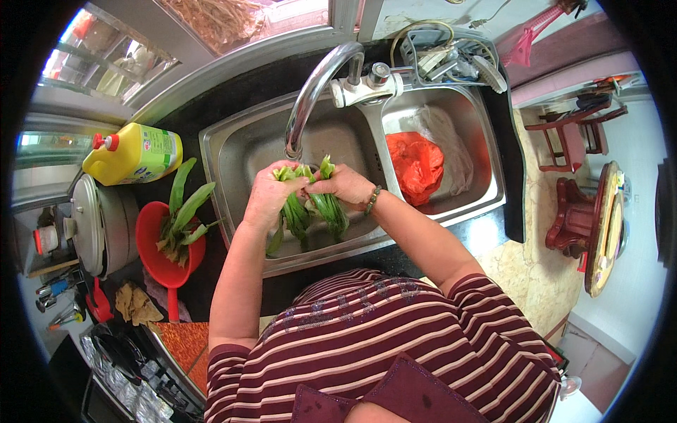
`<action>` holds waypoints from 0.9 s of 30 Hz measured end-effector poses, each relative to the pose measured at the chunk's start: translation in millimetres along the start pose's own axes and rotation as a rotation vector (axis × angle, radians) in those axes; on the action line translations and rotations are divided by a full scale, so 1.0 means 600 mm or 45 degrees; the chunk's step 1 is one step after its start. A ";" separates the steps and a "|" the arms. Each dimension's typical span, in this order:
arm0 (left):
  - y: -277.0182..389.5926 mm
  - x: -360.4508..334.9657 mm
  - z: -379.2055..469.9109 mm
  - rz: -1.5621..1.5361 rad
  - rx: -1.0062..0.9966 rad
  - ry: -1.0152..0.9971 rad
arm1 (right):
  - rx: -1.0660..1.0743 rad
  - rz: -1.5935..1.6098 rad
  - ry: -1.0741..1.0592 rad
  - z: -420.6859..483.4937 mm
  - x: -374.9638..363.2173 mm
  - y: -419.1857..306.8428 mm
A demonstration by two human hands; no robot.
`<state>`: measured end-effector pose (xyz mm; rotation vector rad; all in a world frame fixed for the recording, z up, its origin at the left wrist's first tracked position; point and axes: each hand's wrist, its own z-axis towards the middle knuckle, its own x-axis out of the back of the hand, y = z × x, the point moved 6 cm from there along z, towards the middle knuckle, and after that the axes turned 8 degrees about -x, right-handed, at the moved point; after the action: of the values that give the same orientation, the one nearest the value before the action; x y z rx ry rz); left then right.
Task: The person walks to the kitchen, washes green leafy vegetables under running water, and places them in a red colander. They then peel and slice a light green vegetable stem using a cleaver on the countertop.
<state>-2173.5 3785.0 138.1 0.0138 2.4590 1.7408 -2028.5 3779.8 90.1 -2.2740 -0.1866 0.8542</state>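
Note:
My left hand (271,193) grips a bunch of leafy green vegetables (296,215), stem ends up, over the left basin of a steel double sink (248,143). Close beside it, my right hand (344,185) holds a second bunch (331,214), and the two hands nearly meet below the mouth of the curved chrome faucet (317,79). Leaves from both bunches hang down into the basin. Whether water runs over them I cannot tell. Left of the sink, a red plastic ladle-shaped scoop (151,232) holds loose green leaves (193,209), some wilted.
Red (415,166) and clear plastic bags (449,153) lie in the right basin. A yellow detergent jug (140,153) and a lidded metal pot (103,227) stand at the left. A grey rack (449,58) with odds and ends sits behind the right basin.

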 end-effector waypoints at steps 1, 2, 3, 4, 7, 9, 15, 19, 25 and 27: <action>0.001 0.000 0.001 0.046 0.008 0.003 | 0.027 -0.123 0.061 0.001 0.001 -0.003; 0.002 -0.001 0.002 0.077 0.007 -0.008 | 0.003 -0.068 0.044 0.003 -0.001 -0.001; 0.000 0.001 0.003 0.043 0.037 0.008 | -0.035 -0.019 0.027 0.004 -0.002 0.001; -0.002 0.003 0.005 -0.006 0.058 0.009 | -0.062 0.041 -0.001 0.006 -0.005 0.003; -0.005 0.009 0.014 -0.074 0.054 0.030 | -0.129 0.283 -0.116 0.010 -0.014 0.005; -0.008 0.012 0.019 -0.044 0.038 0.037 | -0.115 0.265 -0.088 0.014 -0.015 0.001; -0.016 0.014 0.030 0.104 0.014 0.107 | -0.074 0.030 0.087 0.019 -0.008 -0.004; 0.003 0.034 0.043 -0.170 -0.126 0.258 | -0.003 0.020 0.109 0.020 0.013 0.006; 0.073 0.084 0.044 -0.268 -0.248 0.312 | -0.019 -0.347 0.292 0.022 0.084 0.078; 0.117 0.104 0.031 -0.342 -0.326 0.297 | -0.065 -0.601 0.400 0.020 0.114 0.101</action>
<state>-2238.0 3830.8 191.7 -0.5460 2.2279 2.0097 -1989.4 3765.2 8.1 -2.2381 -0.5766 0.2476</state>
